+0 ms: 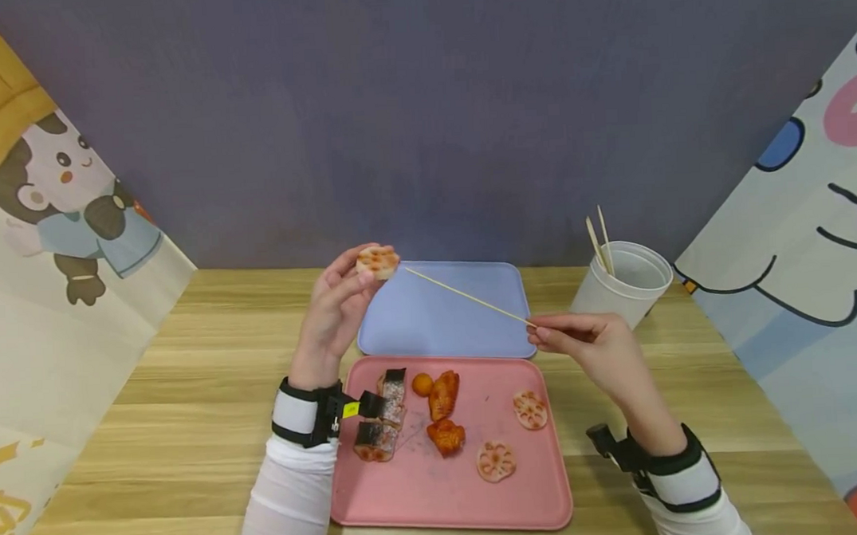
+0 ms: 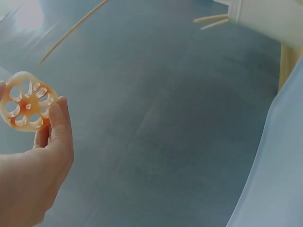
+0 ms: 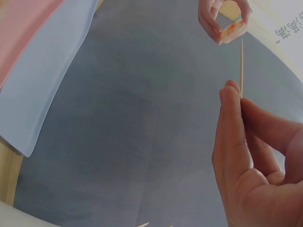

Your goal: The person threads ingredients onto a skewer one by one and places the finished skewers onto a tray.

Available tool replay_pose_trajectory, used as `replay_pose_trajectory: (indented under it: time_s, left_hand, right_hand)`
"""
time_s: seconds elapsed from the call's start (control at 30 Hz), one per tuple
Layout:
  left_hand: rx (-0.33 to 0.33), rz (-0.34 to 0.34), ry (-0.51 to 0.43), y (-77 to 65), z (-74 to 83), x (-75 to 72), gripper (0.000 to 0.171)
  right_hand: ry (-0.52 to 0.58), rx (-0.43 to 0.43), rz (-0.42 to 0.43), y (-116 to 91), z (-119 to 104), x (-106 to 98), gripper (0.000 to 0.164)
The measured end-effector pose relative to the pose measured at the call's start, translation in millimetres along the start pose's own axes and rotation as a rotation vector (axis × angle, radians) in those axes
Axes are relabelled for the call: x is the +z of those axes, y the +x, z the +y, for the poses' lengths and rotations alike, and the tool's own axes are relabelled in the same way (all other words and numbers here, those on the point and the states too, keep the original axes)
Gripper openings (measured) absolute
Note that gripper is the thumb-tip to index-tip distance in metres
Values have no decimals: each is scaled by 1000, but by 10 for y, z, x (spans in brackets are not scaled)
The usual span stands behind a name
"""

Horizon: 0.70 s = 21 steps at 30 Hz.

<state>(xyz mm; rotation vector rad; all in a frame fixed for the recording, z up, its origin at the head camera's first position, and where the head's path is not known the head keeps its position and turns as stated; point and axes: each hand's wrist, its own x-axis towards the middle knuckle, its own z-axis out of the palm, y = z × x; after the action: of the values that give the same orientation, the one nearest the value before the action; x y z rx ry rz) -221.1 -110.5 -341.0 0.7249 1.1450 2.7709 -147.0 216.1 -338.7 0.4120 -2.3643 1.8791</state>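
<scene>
My left hand (image 1: 338,303) pinches a lotus root slice (image 1: 378,262) by its edges, raised above the far left of the blue tray. The slice (image 2: 28,102) shows its round holes and reddish sauce in the left wrist view. Thumb and fingers of my right hand (image 1: 596,348) pinch a thin bamboo skewer (image 1: 466,294) at its near end. The skewer's free tip points up and left, close beside the slice. In the right wrist view a small gap shows between the skewer (image 3: 242,66) and the slice (image 3: 234,31).
On the pink tray (image 1: 454,514) lie two more lotus root slices (image 1: 496,461), two glazed meat pieces (image 1: 444,394), a small orange ball (image 1: 422,384) and dark-skinned fish-like pieces (image 1: 376,440). Behind it is the blue tray (image 1: 446,334). A white cup (image 1: 626,283) holds skewers at right.
</scene>
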Motion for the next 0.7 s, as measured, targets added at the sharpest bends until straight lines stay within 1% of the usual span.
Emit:
replay_pose_trajectory:
  time_s: [0.2,0.33,0.53,0.7]
  left_hand:
    - [-6,-12,-82,-4,-14,2,28]
    - [-3,-26,-113,4,-29,1,30]
    - [-3,-34,-118,12,-65,19,33]
    - [-2,-54,-128,12,-83,41,33]
  right_hand:
    - [-4,-13,2,-58,0,9,26]
    - [-22,-25,7,-74,-10,7,25]
    - [-36,-10,16,-90,-20,20,24]
    - [-46,0,18,-92,-14,17,23]
